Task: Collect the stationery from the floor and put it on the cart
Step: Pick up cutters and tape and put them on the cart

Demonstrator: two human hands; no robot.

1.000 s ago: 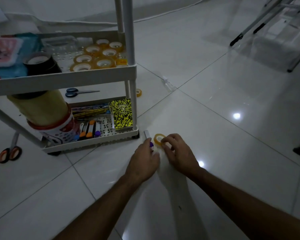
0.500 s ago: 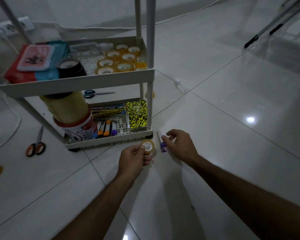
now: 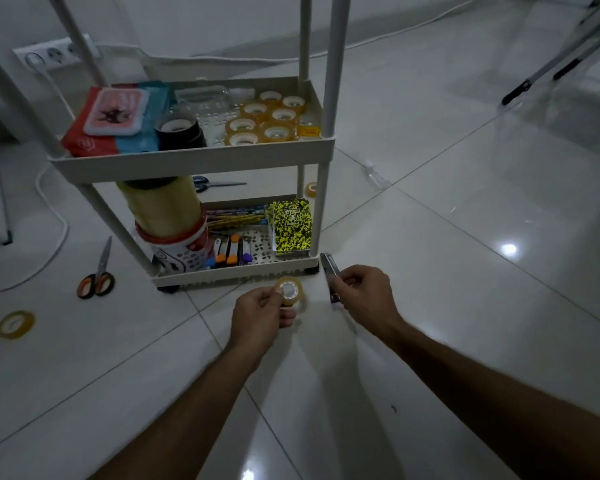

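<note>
Your left hand (image 3: pixel 260 315) pinches a tape roll (image 3: pixel 290 291) at lower centre; your right hand (image 3: pixel 364 294) closes its fingers on a cutter (image 3: pixel 329 271), both just in front of the cart (image 3: pixel 194 161). Much is shelved already. Left: orange scissors (image 3: pixel 96 284) and a tape ring (image 3: pixel 15 324) at left, blue scissors (image 3: pixel 219 184) and small tape (image 3: pixel 311 189) behind. Half a second ago the cutter lay on the floor.

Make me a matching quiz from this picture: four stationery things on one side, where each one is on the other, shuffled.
Things:
1. small tape roll
2. orange-handled scissors
3. black tape roll
4. yellow patterned notebook

Places:
A. bottom shelf of the cart
B. in the left hand
C. top shelf of the cart
D. on the floor, left of the cart

Pairs: 1-B, 2-D, 3-C, 4-A
</note>
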